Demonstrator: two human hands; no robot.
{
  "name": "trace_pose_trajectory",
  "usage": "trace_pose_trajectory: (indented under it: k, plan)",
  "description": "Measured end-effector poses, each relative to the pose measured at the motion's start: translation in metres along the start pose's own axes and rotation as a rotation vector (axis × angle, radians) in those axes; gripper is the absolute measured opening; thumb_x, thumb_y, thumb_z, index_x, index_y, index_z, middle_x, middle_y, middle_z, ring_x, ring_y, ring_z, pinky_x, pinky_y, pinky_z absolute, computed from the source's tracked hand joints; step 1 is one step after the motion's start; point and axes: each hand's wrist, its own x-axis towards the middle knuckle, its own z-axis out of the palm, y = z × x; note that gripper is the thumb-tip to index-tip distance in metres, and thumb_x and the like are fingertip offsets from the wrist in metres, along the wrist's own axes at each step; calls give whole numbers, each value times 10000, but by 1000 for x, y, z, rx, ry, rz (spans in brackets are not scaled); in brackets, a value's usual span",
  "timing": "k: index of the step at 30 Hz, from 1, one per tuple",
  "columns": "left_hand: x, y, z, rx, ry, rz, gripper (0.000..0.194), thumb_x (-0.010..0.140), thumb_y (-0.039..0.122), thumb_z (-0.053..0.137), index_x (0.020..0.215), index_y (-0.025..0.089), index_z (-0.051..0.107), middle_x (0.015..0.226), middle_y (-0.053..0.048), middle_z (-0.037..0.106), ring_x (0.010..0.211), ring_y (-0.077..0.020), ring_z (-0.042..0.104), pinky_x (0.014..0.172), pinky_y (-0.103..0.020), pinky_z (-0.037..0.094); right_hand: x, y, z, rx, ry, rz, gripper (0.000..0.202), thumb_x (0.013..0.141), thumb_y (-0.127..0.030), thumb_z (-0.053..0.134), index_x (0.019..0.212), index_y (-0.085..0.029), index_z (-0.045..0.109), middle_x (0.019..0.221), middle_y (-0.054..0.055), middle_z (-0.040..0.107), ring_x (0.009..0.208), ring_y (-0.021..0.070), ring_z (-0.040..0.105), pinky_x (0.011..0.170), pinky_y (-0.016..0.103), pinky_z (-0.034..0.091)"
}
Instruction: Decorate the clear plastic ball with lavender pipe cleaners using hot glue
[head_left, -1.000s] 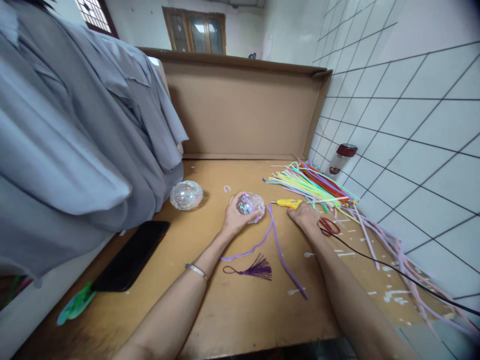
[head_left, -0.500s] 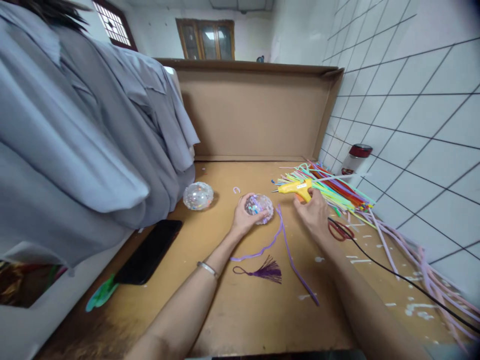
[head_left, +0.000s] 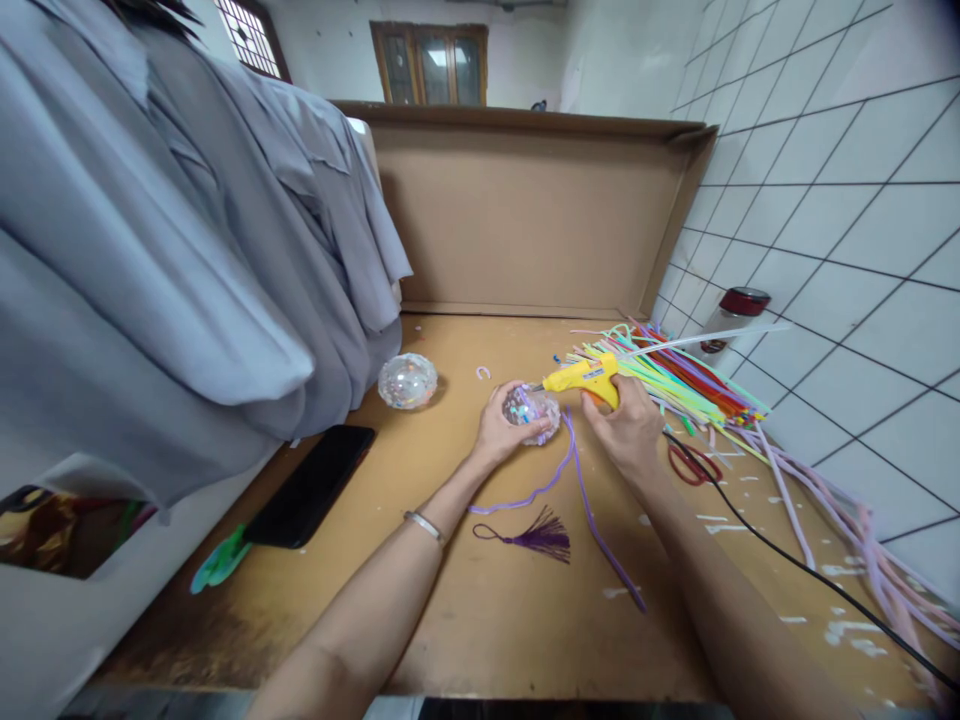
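Note:
My left hand (head_left: 501, 425) grips a clear, round, beaded ball (head_left: 531, 415) with purple and iridescent bits on it. In my right hand (head_left: 628, 420) is a yellow hot glue gun (head_left: 585, 377), its nozzle pointing left at the upper edge of the ball; whether the tip touches cannot be made out. A purple pipe cleaner (head_left: 592, 520) lies bent on the table below the ball. Beside it rests a dark purple tassel (head_left: 541, 538) with a loop. A second clear ball or bowl shape (head_left: 407, 381) sits to the left, and a small pale curved piece (head_left: 484, 373) lies behind.
Coloured pipe cleaners (head_left: 675, 375) are heaped at the right, near red-handled scissors (head_left: 694, 465) and a red-lidded jar (head_left: 731, 318). A black cord (head_left: 787, 555) crosses the right side. A black phone (head_left: 311, 488) lies left, below hanging grey cloth (head_left: 225, 250). Cardboard (head_left: 525, 215) stands behind.
The glue gun has moved left relative to the ball, bringing its nozzle to the ball's upper edge. The whole view has shifted slightly. Both hands keep their hold.

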Motion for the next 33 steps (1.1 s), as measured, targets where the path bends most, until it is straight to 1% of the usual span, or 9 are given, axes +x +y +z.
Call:
trace_pose_trajectory:
  k: [5,9,22,28,33]
  plan:
    - [0,1,0,16,5,34,702,553,328,890,1175,183,598,1184,-94,630,1107,-260,623,1012,-417,492,-1,1,2,-3,6,-44,331,888,-434,505,1057,-163,592,961,120,665,897,256,617,727,323,444]
    - [0,3,1,29,3,51,695,556,315,891,1175,185,603,1172,-88,631,1098,-254,627,1006,-408,496,-1,1,2,4,16,-74,343,898,-463,488,1049,-172,593,944,113,664,882,252,620,713,321,444]
    - [0,4,1,18,7,54,695,544,315,897,1163,191,607,1170,-84,639,1100,-258,627,1010,-409,492,-1,0,0,6,-18,-78,321,906,-449,477,1060,-189,585,955,108,652,896,257,612,713,323,440]
    - [0,4,1,24,5,55,696,545,322,893,1162,185,604,1162,-83,636,1089,-252,626,997,-405,497,0,-1,-1,16,-7,-98,310,910,-441,476,1051,-186,580,954,108,650,897,253,610,722,320,439]
    - [0,4,1,27,12,57,694,536,312,900,1154,186,610,1168,-87,638,1097,-261,627,1009,-416,492,0,1,0,27,-23,-105,308,909,-438,480,1061,-188,576,962,111,644,912,261,604,727,328,442]
